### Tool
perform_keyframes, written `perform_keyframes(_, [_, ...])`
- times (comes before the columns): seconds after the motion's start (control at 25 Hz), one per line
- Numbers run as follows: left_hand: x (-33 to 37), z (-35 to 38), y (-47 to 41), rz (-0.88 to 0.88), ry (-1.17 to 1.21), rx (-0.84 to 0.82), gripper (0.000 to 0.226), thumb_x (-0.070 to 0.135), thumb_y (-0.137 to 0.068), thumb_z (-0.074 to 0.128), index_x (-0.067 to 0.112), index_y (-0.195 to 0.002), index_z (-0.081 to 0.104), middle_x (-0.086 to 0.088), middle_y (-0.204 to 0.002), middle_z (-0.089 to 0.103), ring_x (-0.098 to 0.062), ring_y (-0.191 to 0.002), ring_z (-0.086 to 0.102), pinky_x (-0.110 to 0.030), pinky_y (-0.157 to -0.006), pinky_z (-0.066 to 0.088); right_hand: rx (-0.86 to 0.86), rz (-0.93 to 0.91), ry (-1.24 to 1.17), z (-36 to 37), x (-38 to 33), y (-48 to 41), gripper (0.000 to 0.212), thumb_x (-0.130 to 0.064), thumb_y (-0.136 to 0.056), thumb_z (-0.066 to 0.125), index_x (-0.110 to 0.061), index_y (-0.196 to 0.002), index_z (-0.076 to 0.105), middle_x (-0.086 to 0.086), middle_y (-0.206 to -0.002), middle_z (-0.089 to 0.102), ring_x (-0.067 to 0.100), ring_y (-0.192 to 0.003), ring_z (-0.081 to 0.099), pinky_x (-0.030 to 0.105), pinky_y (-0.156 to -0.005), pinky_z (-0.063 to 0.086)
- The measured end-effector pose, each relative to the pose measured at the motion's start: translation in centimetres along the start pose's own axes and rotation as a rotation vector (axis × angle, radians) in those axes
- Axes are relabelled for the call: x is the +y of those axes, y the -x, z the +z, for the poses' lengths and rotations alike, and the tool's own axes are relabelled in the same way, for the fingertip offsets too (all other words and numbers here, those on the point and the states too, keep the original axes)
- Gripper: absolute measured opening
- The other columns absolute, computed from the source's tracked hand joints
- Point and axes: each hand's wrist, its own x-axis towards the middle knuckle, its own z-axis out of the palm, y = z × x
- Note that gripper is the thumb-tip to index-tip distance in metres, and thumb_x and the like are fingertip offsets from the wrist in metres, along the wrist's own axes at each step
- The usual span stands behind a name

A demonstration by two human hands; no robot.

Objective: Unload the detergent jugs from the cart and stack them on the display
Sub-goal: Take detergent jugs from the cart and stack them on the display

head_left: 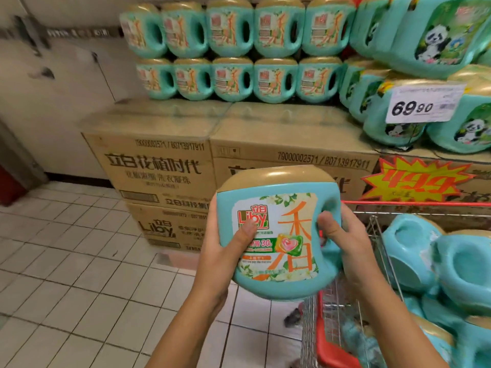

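Teal detergent jug held upright in mid-air between both hands, above the floor, just left of the cart. Left hand grips its left side, thumb across the label. Right hand curls round the handle on its right side. Stacked jugs sit on cartons behind.

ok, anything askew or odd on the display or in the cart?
Yes. The price tag hangs crooked across the panda jugs, which lean rather than sit level. The starburst sign looks upside down. In the cart, jugs lie jumbled sideways. No spill visible.
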Motion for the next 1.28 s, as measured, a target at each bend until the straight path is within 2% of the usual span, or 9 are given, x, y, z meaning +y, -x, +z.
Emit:
perform_keyframes(0.2, [0.7,-1.9,-10.6,0.04,-0.08,-0.062,0.07,0.041,-0.069,0.075,0.035,-0.134,0.047,-0.002,-0.113,0.072,-0.023,-0.098,0.072,-0.03,-0.068,0.059,0.085,-0.057,0.053,1.5,1.6,-9.1,0.087,-0.071,-0.043,0.081,-0.009,-0.099,0.058,-0.011,-0.069,0.068,0.003,-0.063,0.066,0.016,-0.056,0.051])
perform_keyframes(0.4, [2.1,-2.2,-21.5,0.076,-0.18,-0.196,0.087,0.05,-0.051,0.087,0.037,-0.125,0.045,0.009,-0.107,0.073,-0.014,-0.096,0.072,-0.022,-0.069,0.057,0.175,-0.095,0.066,1.9,1.2,-18.0,0.072,-0.061,-0.048,0.084,-0.015,-0.098,0.059,-0.013,-0.066,0.068,0.001,-0.064,0.065,0.015,-0.058,0.051])
perform_keyframes(0.52, [2.3,-1.8,-26.9,0.082,-0.233,-0.278,0.092,0.04,-0.051,0.084,0.033,-0.131,0.039,0.016,-0.105,0.073,-0.007,-0.093,0.071,-0.018,-0.068,0.056,0.194,-0.068,0.086,1.1,1.0,-22.1,0.086,-0.064,-0.044,0.085,-0.018,-0.111,0.057,-0.009,-0.09,0.073,0.006,-0.081,0.07,0.019,-0.065,0.053])
perform_keyframes(0.68, [2.2,-0.7,-34.1,0.102,-0.24,-0.348,0.093,0.04,-0.058,0.081,0.029,-0.139,0.038,0.012,-0.109,0.072,-0.012,-0.096,0.072,-0.021,-0.068,0.057,0.217,-0.033,0.207,-0.8,0.7,-27.9,0.095,-0.049,-0.046,0.081,-0.022,-0.131,0.047,0.001,-0.128,0.06,0.018,-0.119,0.059,0.035,-0.093,0.05])
perform_keyframes(0.76, [1.9,-0.1,-38.2,0.134,-0.268,-0.382,0.09,0.041,-0.059,0.083,0.034,-0.137,0.04,0.013,-0.111,0.071,-0.011,-0.098,0.071,-0.023,-0.07,0.058,0.238,-0.046,0.286,-1.8,0.2,-31.3,0.093,-0.045,-0.047,0.085,-0.019,-0.13,0.05,-0.001,-0.126,0.063,0.012,-0.116,0.06,0.028,-0.093,0.05])
perform_keyframes(0.88, [0.9,0.5,-43.8,0.155,-0.286,-0.412,0.094,0.039,-0.058,0.087,0.04,-0.139,0.037,0.016,-0.113,0.07,-0.007,-0.1,0.07,-0.025,-0.076,0.059,0.246,-0.076,0.364,-3.2,0.0,-36.0,0.069,-0.029,-0.052,0.092,-0.022,-0.113,0.061,-0.009,-0.104,0.073,0.001,-0.095,0.067,0.011,-0.071,0.052])
perform_keyframes(0.96, [0.0,1.1,-47.7,0.159,-0.314,-0.45,0.096,0.041,-0.056,0.088,0.044,-0.138,0.037,0.019,-0.113,0.07,-0.004,-0.1,0.069,-0.022,-0.076,0.058,0.286,-0.083,0.412,-4.1,0.3,-38.8,0.064,-0.027,-0.052,0.087,-0.022,-0.111,0.062,-0.013,-0.098,0.073,-0.002,-0.09,0.067,0.009,-0.068,0.05])
perform_keyframes(1.12, [-2.6,2.6,-53.6,0.158,-0.362,-0.495,0.098,0.041,-0.053,0.093,0.045,-0.135,0.041,0.024,-0.115,0.068,0.005,-0.101,0.066,-0.014,-0.075,0.054,0.381,-0.092,0.485,-6.3,1.8,-42.9,0.074,-0.031,-0.051,0.087,-0.025,-0.119,0.06,-0.016,-0.105,0.071,-0.007,-0.096,0.064,0.006,-0.072,0.048])
perform_keyframes(1.28, [-5.7,4.2,-57.0,0.139,-0.374,-0.448,0.098,0.035,-0.049,0.095,0.057,-0.127,0.039,0.047,-0.105,0.059,0.02,-0.098,0.058,-0.005,-0.072,0.049,0.421,-0.103,0.52,-8.8,3.7,-45.5,0.082,-0.032,-0.052,0.092,-0.043,-0.123,0.053,-0.026,-0.116,0.064,-0.011,-0.11,0.056,0.008,-0.085,0.047])
